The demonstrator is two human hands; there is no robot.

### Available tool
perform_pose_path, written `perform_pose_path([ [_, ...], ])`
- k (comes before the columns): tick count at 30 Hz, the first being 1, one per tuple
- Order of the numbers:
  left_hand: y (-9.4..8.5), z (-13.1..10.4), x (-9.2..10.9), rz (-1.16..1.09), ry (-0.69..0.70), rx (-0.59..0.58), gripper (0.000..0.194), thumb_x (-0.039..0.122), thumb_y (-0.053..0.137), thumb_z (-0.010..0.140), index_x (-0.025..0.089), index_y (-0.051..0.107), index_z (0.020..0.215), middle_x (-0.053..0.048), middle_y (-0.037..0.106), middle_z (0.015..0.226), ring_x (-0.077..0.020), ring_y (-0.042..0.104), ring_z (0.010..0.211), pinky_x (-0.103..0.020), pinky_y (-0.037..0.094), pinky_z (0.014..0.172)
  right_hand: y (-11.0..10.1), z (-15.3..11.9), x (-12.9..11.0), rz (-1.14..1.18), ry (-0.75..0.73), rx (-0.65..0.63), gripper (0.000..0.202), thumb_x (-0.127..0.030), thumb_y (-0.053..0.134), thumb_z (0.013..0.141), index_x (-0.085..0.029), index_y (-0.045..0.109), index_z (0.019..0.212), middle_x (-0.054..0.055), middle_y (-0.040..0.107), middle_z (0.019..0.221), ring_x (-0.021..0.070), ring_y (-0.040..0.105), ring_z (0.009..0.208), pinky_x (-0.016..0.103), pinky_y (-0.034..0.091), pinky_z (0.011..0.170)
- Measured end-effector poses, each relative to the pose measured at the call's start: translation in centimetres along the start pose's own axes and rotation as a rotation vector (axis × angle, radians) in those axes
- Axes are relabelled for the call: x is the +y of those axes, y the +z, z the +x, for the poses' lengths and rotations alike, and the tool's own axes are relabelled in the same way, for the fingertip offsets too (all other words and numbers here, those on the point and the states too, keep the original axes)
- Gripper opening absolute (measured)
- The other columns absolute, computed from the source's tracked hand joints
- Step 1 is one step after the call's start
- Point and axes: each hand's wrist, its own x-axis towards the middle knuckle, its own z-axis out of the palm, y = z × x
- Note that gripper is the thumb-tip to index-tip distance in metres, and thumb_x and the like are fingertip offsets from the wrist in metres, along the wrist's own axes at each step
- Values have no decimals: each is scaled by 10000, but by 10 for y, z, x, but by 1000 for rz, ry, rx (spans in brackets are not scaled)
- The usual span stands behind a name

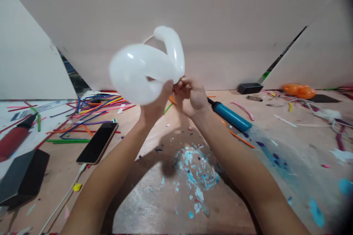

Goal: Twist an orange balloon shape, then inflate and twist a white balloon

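A white modelling balloon [129,69] is held up above the middle of the table, bent into a rounded loop on the left. A narrower arched section [174,46] rises on the right and ends in a thin uninflated tail. My left hand [158,99] grips the balloon from below, its fingers partly hidden behind the loop. Close beside it, my right hand [193,93] is closed, with thumb and fingers pinching the balloon where the loop and the arched section meet.
A blue hand pump [231,116] lies right of my hands, with an orange balloon shape [299,91] farther off. On the left are a phone [98,143] with a cable, uninflated balloons [82,126], a red pump [16,137] and a black block [24,176]. Pale panels [220,25] stand behind.
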Motion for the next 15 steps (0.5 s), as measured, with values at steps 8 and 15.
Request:
perform_pose_path([
  [8,3,15,19,-348,-199,-66,239,364,728,718,213,651,887,-60,722,1003,-283,645,1202,-369,573,961,2,-8,-3,98,-18,-82,338,-357,632,792,-230,377,611,-69,319,570,75,184,437,276,423,525],
  [15,6,10,9,-322,-280,-79,300,306,772,693,215,667,958,-37,730,978,-270,660,1156,-371,564,954,-29,5,7,54,49,-228,406,-412,720,740,-224,399,579,-92,273,492,63,132,422,252,316,468],
])
